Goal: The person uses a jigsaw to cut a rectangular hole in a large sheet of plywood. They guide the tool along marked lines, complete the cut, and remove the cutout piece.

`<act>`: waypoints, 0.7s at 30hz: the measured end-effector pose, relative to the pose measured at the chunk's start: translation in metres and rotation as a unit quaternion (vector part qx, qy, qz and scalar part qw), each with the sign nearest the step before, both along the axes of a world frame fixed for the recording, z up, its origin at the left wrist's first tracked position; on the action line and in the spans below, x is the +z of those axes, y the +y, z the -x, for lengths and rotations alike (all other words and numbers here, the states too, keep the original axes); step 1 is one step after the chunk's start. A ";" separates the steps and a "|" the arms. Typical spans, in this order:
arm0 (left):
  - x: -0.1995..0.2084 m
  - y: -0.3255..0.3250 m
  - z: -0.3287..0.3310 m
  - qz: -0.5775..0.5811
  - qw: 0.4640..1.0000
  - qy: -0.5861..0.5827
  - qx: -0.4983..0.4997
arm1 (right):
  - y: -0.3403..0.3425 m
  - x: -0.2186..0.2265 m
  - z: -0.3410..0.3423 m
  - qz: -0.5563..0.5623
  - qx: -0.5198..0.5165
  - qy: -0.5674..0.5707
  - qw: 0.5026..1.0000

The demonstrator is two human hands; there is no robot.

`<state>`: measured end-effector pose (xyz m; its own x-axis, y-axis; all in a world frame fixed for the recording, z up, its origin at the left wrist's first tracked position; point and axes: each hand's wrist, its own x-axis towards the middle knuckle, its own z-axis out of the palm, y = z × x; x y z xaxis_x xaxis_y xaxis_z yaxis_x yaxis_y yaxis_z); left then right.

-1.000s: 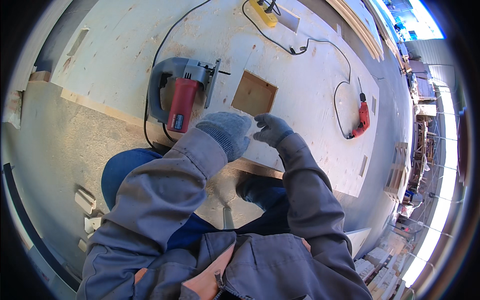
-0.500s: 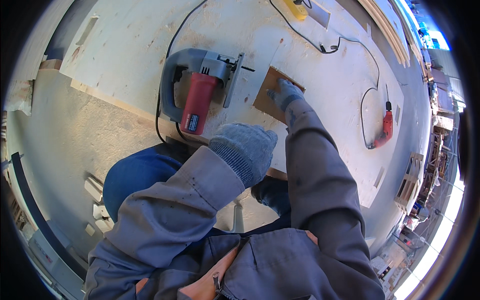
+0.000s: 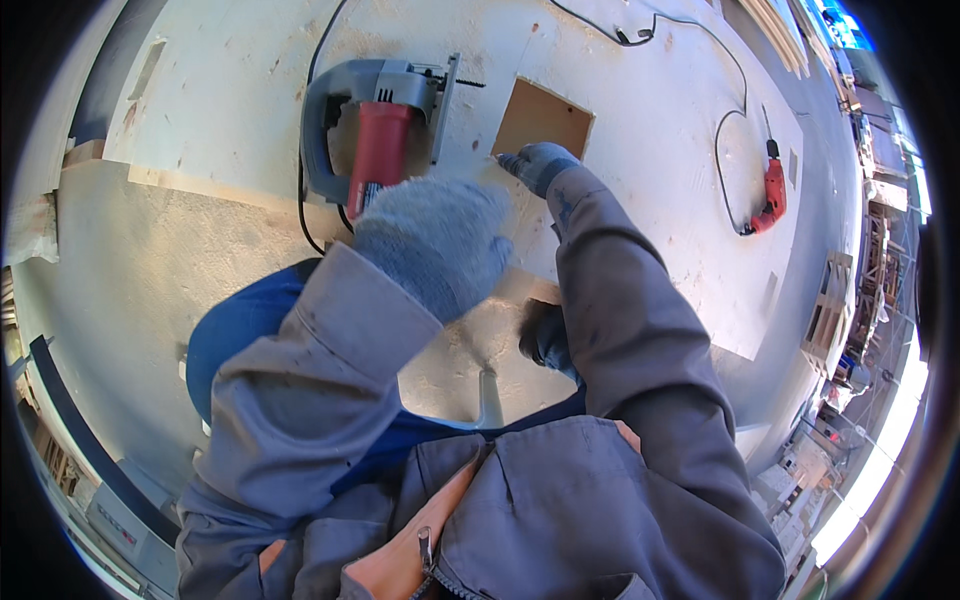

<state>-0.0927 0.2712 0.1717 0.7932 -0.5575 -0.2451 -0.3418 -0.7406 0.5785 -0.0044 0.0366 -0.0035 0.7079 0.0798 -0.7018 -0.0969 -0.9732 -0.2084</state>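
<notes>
A large pale board [image 3: 640,210] spreads out in front of me, with a brown rectangle [image 3: 545,125] in it; whether this is a cut-out or a flat piece, I cannot tell. My right hand [image 3: 548,168], in a grey-blue glove, is at the rectangle's near edge. Its fingers are drawn together toward the near left corner, and what they hold, if anything, is too small to make out. Nearer to me, my gloved left hand [image 3: 435,240] is smeared by motion and hides the handle end of a red and grey jigsaw [image 3: 378,150]. The jigsaw lies on its side, blade pointing right.
A red corded drill [image 3: 770,195] rests at the board's right side, its black cable [image 3: 735,70] running along the far part. Narrow slots, such as one slot [image 3: 147,70] at the far left, pierce the board. Wooden pallets [image 3: 828,310] stand beyond on the right.
My right hand has drawn back from the middle of the brown rectangle to its near edge, fingers coming together. My left hand has shifted left, toward the jigsaw. The view has tilted nearer me.
</notes>
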 end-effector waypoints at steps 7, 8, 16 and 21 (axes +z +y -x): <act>0.008 0.016 0.002 -0.029 0.998 -0.030 0.045 | 0.001 0.018 0.093 -0.081 -0.100 -0.277 0.952; 0.003 0.024 0.004 -0.014 0.998 -0.045 0.053 | 0.007 0.026 0.105 -0.085 -0.116 -0.300 0.943; -0.012 0.025 0.015 -0.009 0.996 -0.078 0.041 | 0.011 0.030 0.241 -0.070 -0.170 -0.096 0.978; -0.002 0.028 0.034 -0.030 0.996 -0.084 0.029 | 0.036 -0.016 0.289 -0.015 0.048 0.047 0.998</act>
